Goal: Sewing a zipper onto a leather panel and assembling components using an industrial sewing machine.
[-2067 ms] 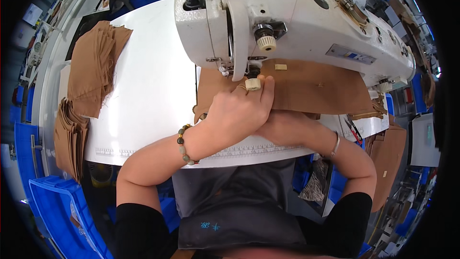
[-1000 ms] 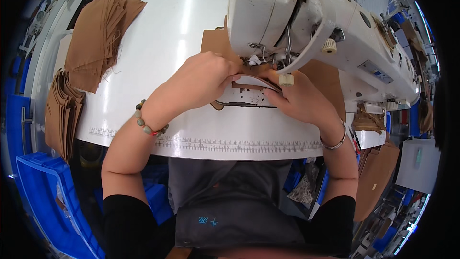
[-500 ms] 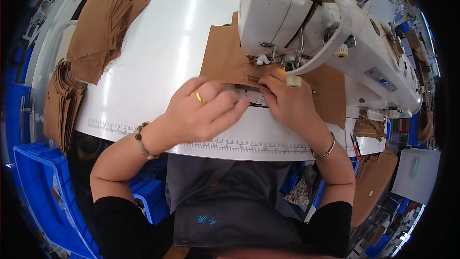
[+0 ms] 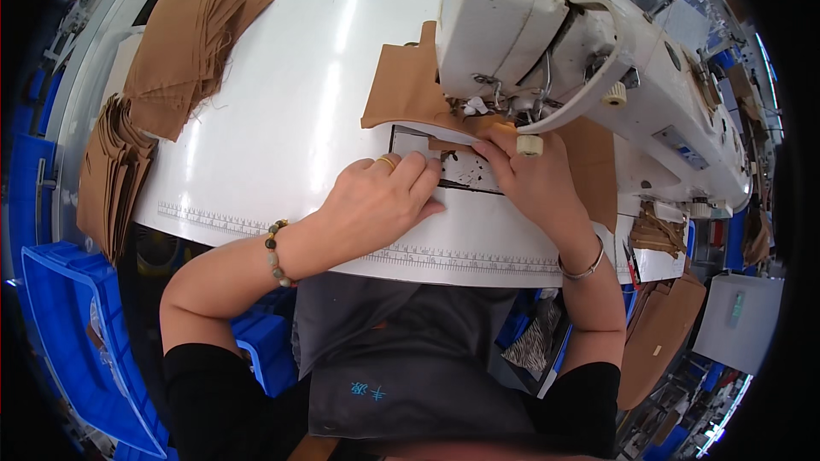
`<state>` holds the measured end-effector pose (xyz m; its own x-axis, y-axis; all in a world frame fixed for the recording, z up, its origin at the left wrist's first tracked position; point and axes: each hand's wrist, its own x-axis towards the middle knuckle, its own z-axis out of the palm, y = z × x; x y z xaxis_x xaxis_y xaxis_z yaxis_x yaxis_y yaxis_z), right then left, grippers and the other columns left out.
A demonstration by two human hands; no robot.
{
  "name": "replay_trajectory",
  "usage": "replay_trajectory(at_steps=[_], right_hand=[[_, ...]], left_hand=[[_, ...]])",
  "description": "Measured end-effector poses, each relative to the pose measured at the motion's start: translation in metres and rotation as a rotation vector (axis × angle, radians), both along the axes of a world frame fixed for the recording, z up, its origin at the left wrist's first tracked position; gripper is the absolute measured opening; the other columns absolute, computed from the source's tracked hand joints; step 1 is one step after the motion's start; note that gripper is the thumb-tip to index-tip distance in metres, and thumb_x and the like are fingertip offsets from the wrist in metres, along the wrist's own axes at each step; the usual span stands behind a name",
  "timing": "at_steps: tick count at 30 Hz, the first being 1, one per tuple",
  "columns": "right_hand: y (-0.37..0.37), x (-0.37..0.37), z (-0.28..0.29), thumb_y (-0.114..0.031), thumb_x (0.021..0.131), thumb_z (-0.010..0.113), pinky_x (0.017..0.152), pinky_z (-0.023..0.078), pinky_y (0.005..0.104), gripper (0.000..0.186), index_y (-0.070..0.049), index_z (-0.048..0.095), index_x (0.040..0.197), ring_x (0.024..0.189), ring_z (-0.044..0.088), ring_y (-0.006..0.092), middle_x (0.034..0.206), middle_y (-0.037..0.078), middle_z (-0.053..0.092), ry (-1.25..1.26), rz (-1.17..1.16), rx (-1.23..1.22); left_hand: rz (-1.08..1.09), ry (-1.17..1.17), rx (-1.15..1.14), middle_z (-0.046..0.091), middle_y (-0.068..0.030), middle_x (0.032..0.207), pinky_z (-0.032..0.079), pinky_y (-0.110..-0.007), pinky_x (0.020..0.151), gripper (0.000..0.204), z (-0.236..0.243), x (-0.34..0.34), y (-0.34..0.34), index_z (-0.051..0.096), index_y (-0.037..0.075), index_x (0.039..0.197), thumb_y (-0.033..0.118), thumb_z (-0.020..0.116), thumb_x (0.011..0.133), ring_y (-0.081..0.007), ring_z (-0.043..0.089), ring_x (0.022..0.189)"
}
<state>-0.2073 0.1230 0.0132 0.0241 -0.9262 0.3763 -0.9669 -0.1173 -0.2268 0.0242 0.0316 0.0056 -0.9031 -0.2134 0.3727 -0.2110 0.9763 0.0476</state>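
Note:
A white sewing machine [image 4: 547, 43] stands on a white table [image 4: 282, 119]. A tan fabric piece [image 4: 406, 90] lies under the needle area, running left of the machine head. My left hand [image 4: 376, 201], with a ring and a bead bracelet, rests flat on the table beside the metal needle plate [image 4: 465, 171], fingers together, holding nothing visible. My right hand [image 4: 534, 183] presses its fingertips on the fabric's near edge just below the presser foot. More tan fabric [image 4: 594, 171] shows to the right of that hand.
Piles of tan fabric pieces [image 4: 192, 38] lie at the table's far left, another stack [image 4: 111, 171] at its left edge. Blue bins [image 4: 73, 333] stand below on the left. Brown pieces [image 4: 658, 337] and a grey box [image 4: 735, 320] sit at the lower right.
The view has swung right and closer to the machine. My left hand slid off the fabric to the table near the needle plate. My right hand stays at the presser foot.

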Motion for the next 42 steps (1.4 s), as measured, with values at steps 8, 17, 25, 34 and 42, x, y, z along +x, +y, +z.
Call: replay_trajectory(at_steps=[8, 17, 25, 34, 42], right_hand=[[-0.003, 0.002, 0.0, -0.024, 0.092, 0.073, 0.057, 0.051, 0.0436, 0.015, -0.01, 0.075, 0.09, 0.062, 0.066, 0.0351, 0.07, 0.013, 0.068, -0.146, -0.009, -0.033], [-0.005, -0.002, 0.006, -0.024, 0.092, 0.075, 0.057, 0.051, 0.0461, 0.019, -0.005, 0.078, 0.09, 0.062, 0.065, 0.0401, 0.066, 0.02, 0.064, -0.359, -0.102, 0.018], [0.006, 0.013, 0.012, -0.015, 0.092, 0.072, 0.068, 0.054, 0.0435, 0.015, -0.004, 0.074, 0.102, 0.074, 0.067, 0.0369, 0.084, 0.014, 0.07, -0.134, -0.047, 0.145], [0.008, 0.011, 0.004, -0.006, 0.085, 0.069, 0.082, 0.057, 0.0449, 0.03, -0.004, 0.071, 0.115, 0.091, 0.07, 0.0363, 0.112, 0.014, 0.073, -0.145, 0.058, 0.133], [0.009, 0.013, 0.011, -0.006, 0.086, 0.067, 0.092, 0.054, 0.0449, 0.027, -0.003, 0.072, 0.113, 0.1, 0.068, 0.0372, 0.116, 0.014, 0.071, -0.275, 0.034, 0.214]], left_hand=[[-0.029, 0.139, -0.265, 0.051, 0.0, 0.082, 0.045, -0.026, 0.051, 0.03, 0.003, -0.019, -0.017, 0.072, 0.01, 0.106, 0.017, 0.07, 0.076, -0.0107, 0.055, 0.06], [-0.179, 0.155, -0.288, 0.048, 0.0003, 0.079, 0.047, -0.026, 0.051, 0.018, -0.011, -0.018, -0.024, 0.074, 0.009, 0.09, 0.015, 0.07, 0.073, -0.0105, 0.055, 0.062], [-0.044, 0.083, 0.067, 0.065, -0.0048, 0.104, 0.055, -0.038, 0.089, 0.026, -0.001, 0.008, -0.029, 0.073, 0.006, 0.106, 0.021, 0.074, 0.085, -0.0235, 0.066, 0.096], [-0.168, -0.004, 0.101, 0.064, -0.0068, 0.136, 0.034, -0.056, 0.116, 0.04, -0.025, -0.01, -0.098, 0.063, 0.018, 0.135, 0.035, 0.061, 0.099, -0.0302, 0.052, 0.135], [-0.236, 0.071, 0.157, 0.067, -0.0056, 0.129, 0.036, -0.057, 0.112, 0.039, -0.036, -0.032, -0.115, 0.064, 0.02, 0.131, 0.039, 0.06, 0.097, -0.028, 0.057, 0.126]])
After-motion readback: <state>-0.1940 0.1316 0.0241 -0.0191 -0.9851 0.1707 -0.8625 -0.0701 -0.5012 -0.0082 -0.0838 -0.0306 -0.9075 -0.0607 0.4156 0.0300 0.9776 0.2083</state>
